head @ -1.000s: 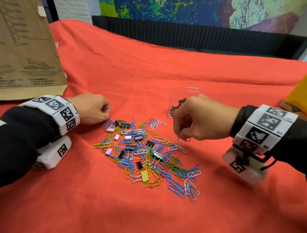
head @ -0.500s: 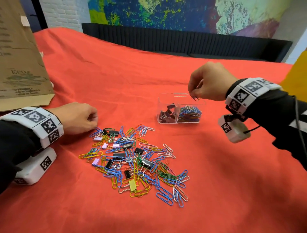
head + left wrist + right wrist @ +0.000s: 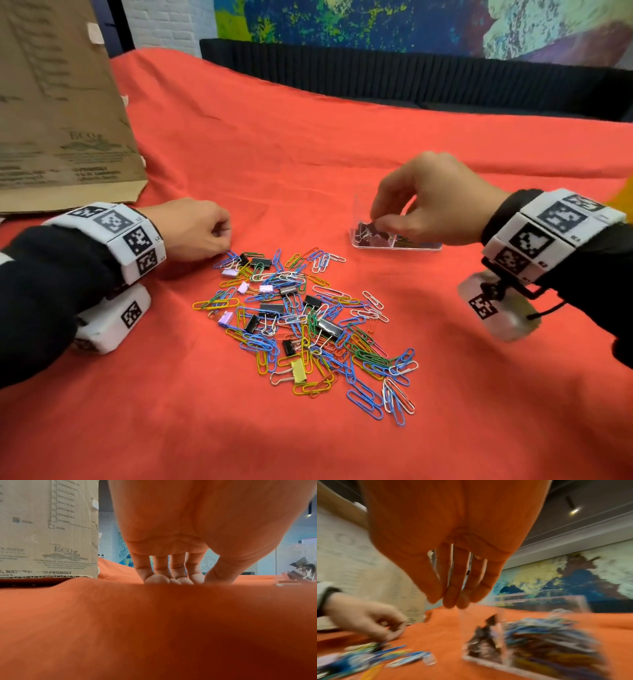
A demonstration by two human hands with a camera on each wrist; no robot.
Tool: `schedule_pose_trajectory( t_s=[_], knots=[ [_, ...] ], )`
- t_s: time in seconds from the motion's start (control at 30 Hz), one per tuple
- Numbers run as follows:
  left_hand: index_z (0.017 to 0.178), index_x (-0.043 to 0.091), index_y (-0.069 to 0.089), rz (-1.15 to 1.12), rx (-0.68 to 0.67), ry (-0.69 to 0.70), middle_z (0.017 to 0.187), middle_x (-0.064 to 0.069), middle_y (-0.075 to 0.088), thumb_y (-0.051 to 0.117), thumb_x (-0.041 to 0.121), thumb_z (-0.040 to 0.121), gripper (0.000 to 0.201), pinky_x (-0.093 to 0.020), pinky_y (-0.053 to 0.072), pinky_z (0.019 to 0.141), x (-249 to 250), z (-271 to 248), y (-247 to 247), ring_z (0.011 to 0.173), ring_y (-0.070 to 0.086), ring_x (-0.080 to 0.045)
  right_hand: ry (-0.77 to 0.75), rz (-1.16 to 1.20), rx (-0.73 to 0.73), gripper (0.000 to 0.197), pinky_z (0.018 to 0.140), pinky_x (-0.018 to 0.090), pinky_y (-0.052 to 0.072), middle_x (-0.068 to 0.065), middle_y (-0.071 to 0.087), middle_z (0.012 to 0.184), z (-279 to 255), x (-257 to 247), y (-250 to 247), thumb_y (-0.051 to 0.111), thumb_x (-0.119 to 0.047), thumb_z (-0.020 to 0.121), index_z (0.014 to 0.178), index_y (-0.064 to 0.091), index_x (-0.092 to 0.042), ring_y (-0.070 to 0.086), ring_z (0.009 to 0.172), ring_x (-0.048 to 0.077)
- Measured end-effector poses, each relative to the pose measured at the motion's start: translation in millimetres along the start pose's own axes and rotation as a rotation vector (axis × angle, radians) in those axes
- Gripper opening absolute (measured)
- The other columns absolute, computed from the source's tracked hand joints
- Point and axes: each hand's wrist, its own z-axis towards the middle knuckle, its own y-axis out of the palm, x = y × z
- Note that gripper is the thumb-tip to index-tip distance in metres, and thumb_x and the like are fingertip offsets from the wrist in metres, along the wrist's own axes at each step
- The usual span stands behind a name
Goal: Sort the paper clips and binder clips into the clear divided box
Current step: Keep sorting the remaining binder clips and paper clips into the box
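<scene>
A mixed pile of coloured paper clips and black, lilac and yellow binder clips (image 3: 301,325) lies on the red cloth. Behind it to the right stands the clear divided box (image 3: 394,244). Its left compartment holds binder clips (image 3: 484,639), its right one paper clips (image 3: 547,635). My right hand (image 3: 380,222) hovers over the box with its fingers (image 3: 452,601) pointing down, relaxed, nothing seen between them. At the pile's upper left edge my left hand (image 3: 222,236) rests on the cloth, fingertips (image 3: 171,580) touching it. I see nothing held in it.
A large brown cardboard box (image 3: 58,113) stands at the back left, close behind my left hand. The red cloth (image 3: 308,154) stretches bare behind the clear box, up to a black ribbed bench (image 3: 411,78). Bare cloth also lies in front of the pile.
My right hand carried a small clip from the pile up to the box, then dropped low over it; the clip no longer shows in its fingers. The left hand stayed put.
</scene>
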Motion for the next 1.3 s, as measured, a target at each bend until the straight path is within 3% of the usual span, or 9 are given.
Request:
schedule_pose_trajectory(
  t_s=[0.1,0.27,0.37,0.5,0.6,0.7,0.93,1.13,1.3],
  knots=[
    [0.08,0.019,0.06,-0.006,-0.004,-0.02,0.074,0.007,0.064,0.053,0.03,0.085,0.014,-0.024,0.04,0.07,0.9,-1.3,-1.2,0.074,0.058,-0.023,-0.133,-0.059,-0.25,0.025,0.064,0.002,0.041,-0.027,0.065,0.073,11.3,-37.4,28.9,0.071,-0.025,0.079,0.102,0.075,-0.034,0.059,0.068,-0.015],
    [0.081,0.018,0.062,-0.014,0.006,-0.025,0.076,0.005,0.065,0.053,0.03,0.085,0.015,-0.023,0.04,0.071,0.5,-0.2,-1.3,0.076,0.058,-0.023,-0.192,-0.265,-0.446,0.066,0.086,0.022,0.043,-0.015,0.063,0.115,33.9,-53.6,57.0,0.065,-0.017,0.077,0.136,0.053,-0.043,0.06,0.107,0.015],
    [0.08,0.019,0.061,-0.018,0.0,-0.014,0.073,0.007,0.064,0.053,0.03,0.084,0.014,-0.025,0.044,0.072,-1.8,0.4,-0.4,0.076,0.058,-0.023,-0.219,-0.243,-0.431,0.064,0.083,0.02,0.04,-0.011,0.063,0.122,36.6,-54.4,61.7,0.064,-0.013,0.075,0.131,0.059,-0.043,0.061,0.103,0.018],
    [0.079,0.02,0.059,-0.011,0.004,0.004,0.071,0.009,0.061,0.052,0.029,0.085,0.013,-0.024,0.041,0.071,-1.3,0.5,-1.1,0.074,0.056,-0.023,-0.258,-0.18,-0.411,0.063,0.076,0.022,0.045,-0.016,0.058,0.094,32.1,-62.1,66.6,0.06,-0.005,0.071,0.12,0.067,-0.043,0.055,0.082,0.011],
    [0.075,0.022,0.057,0.002,0.011,0.006,0.068,0.011,0.059,0.052,0.029,0.085,0.013,-0.023,0.038,0.07,-0.4,-0.4,-1.4,0.073,0.055,-0.022,-0.244,-0.18,-0.397,0.042,0.076,0.032,0.056,-0.012,0.067,0.084,30.6,-66.0,67.2,0.062,-0.007,0.07,0.1,0.072,-0.035,0.061,0.078,0.013],
    [0.074,0.022,0.057,-0.003,0.011,0.001,0.07,0.01,0.059,0.052,0.03,0.084,0.014,-0.023,0.039,0.07,0.3,-1.2,-1.5,0.074,0.055,-0.022,-0.235,-0.215,-0.388,0.022,0.07,0.027,0.054,-0.011,0.065,0.071,27.8,-66.4,62.3,0.065,-0.011,0.072,0.077,0.067,-0.032,0.058,0.071,0.012],
    [0.073,0.021,0.056,0.006,0.018,0.019,0.067,0.01,0.057,0.052,0.028,0.085,0.015,-0.023,0.038,0.069,1.1,-1.1,-1.0,0.073,0.055,-0.022,-0.105,-0.168,-0.364,0.009,0.061,0.014,0.044,-0.011,0.071,0.069,12.0,-37.3,27.1,0.076,-0.023,0.072,0.08,0.075,-0.026,0.063,0.071,0.001],
    [0.071,0.022,0.053,0.026,0.034,0.033,0.067,0.009,0.057,0.053,0.031,0.086,0.018,-0.023,0.035,0.066,0.3,-0.6,-0.2,0.067,0.052,-0.019,0.137,-0.144,-0.152,0.013,0.068,0.025,0.053,-0.015,0.071,0.068,7.1,20.9,-31.0,0.08,-0.024,0.067,0.072,0.073,-0.034,0.067,0.067,0.001],
    [0.071,0.023,0.053,0.021,0.029,0.02,0.066,0.009,0.058,0.054,0.031,0.086,0.017,-0.024,0.036,0.066,0.2,-0.3,-0.5,0.063,0.051,-0.013,0.242,-0.263,-0.02,0.01,0.072,0.026,0.053,-0.009,0.071,0.06,16.6,53.4,-43.0,0.079,-0.017,0.068,0.072,0.075,-0.025,0.069,0.067,0.009]
  ],
)
